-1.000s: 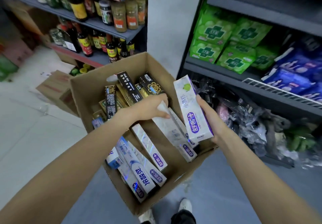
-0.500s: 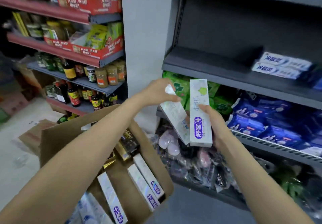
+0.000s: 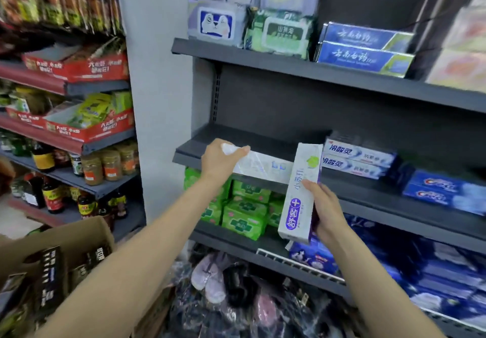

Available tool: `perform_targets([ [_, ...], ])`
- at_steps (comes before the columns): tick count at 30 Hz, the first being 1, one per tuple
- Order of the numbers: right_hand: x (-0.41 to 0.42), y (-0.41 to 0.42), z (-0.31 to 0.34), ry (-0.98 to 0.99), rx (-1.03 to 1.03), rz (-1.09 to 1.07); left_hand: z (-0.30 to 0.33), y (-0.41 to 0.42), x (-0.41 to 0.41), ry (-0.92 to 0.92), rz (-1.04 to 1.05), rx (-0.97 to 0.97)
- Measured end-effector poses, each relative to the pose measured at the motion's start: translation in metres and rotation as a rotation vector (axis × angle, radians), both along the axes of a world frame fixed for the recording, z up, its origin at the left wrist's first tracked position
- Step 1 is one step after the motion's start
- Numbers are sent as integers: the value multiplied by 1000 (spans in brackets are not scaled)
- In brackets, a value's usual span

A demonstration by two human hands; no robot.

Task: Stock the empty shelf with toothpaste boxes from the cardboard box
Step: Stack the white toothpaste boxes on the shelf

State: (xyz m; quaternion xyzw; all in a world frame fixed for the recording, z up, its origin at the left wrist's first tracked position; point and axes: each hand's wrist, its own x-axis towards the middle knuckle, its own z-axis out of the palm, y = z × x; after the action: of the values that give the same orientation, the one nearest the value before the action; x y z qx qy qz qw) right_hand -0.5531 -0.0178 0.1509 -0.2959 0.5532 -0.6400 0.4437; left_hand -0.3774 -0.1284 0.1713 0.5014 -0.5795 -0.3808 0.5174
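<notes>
The carton [image 3: 56, 240] has dropped low-left as both hands rose to the shelf [image 3: 263, 140], so placing has begun. The left hand [image 3: 219, 157] grips one box [image 3: 263, 165] flat at the shelf's front edge; the right hand [image 3: 326, 211] clasps an upright box [image 3: 301, 193] below. Stocked toothpaste [image 3: 359, 157] limits room rightward.

Dark shelving [image 3: 263, 56] beside white wall [image 3: 157, 101]

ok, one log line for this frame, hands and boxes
phase: placing | left hand: holds white box flat at middle shelf edge | right hand: holds purple-marked box upright, below shelf | cardboard box: lower left
</notes>
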Motion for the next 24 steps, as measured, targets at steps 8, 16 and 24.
perform_targets([
  [8, -59, -76, 14, 103, -32, -141, 11, -63, -61, 123, 104, -104],
  [16, -92, -189, 25, 253, -175, -298, 11, -151, -95, 19, 116, -232],
  [24, -113, -270, 14, 456, -193, -479, 14, -195, -112, -111, 108, -399],
])
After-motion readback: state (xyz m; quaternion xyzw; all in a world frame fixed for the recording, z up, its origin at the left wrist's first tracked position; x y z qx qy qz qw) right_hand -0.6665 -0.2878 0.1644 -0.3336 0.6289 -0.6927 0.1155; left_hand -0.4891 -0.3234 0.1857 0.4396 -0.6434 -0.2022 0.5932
